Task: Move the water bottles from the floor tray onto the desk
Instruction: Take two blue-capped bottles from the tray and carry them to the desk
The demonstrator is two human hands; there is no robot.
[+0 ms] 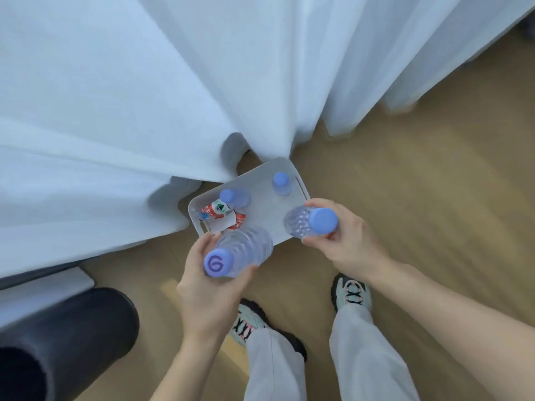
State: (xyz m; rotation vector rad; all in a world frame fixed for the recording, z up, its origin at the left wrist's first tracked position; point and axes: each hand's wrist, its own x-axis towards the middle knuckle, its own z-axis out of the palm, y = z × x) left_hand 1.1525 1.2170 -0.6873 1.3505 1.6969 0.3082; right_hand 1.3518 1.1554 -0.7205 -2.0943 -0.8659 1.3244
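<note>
A white tray (262, 208) lies on the wooden floor by a white cloth. My left hand (211, 287) grips a clear water bottle (240, 251) with a purple cap, held above the tray's near edge. My right hand (344, 241) grips a second clear bottle (309, 221) with a blue-purple cap, over the tray's right side. Two more capped bottles stand in the tray, one at the back left (235, 197), one at the back right (281, 182). A bottle with a red and white label (217, 212) lies on its side at the tray's left end.
A white tablecloth (115, 96) drapes down to the floor at the left and back, touching the tray's far edge. A black cylinder (66, 340) sits at the lower left. My two feet in pale sneakers stand just in front of the tray.
</note>
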